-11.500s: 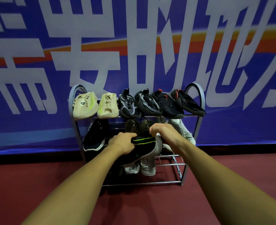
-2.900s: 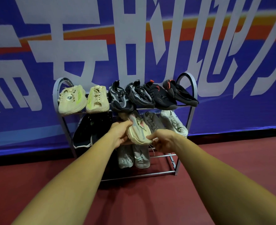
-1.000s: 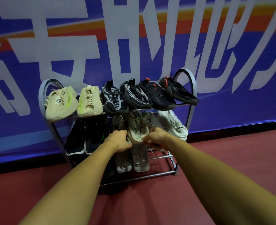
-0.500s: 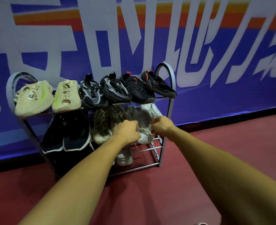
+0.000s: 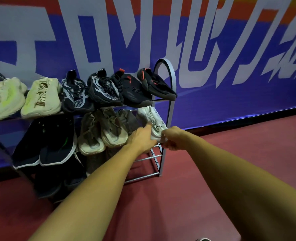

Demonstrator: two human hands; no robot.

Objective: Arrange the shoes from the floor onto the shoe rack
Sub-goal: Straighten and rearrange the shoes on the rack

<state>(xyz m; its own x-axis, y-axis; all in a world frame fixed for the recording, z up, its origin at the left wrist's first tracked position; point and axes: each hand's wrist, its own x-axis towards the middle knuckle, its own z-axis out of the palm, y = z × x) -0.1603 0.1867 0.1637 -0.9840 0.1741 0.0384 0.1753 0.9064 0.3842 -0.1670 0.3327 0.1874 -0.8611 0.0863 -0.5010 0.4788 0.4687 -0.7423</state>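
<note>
A grey metal shoe rack (image 5: pixel 171 105) stands against the wall. Its top shelf carries two cream sneakers (image 5: pixel 41 97) and several black ones (image 5: pixel 105 90). On the middle shelf lie two black shoes with white soles (image 5: pixel 56 145), two beige sneakers (image 5: pixel 100 131) and, at the right end, a white sneaker (image 5: pixel 151 119). My left hand (image 5: pixel 141 139) lies on the white sneaker's left side with a finger stretched along it. My right hand (image 5: pixel 172 137) grips that sneaker's front end at its right side.
A blue banner with large white characters (image 5: pixel 213 49) covers the wall behind the rack. Dark red floor (image 5: pixel 178 197) spreads in front and to the right. Dark shoes (image 5: pixel 60 181) sit on the lowest shelf; its right-hand bars (image 5: pixel 143 178) are bare.
The view has swung right and closer. Both hands left the beige sneakers in the middle of the shelf and moved right onto the white sneaker at its end.
</note>
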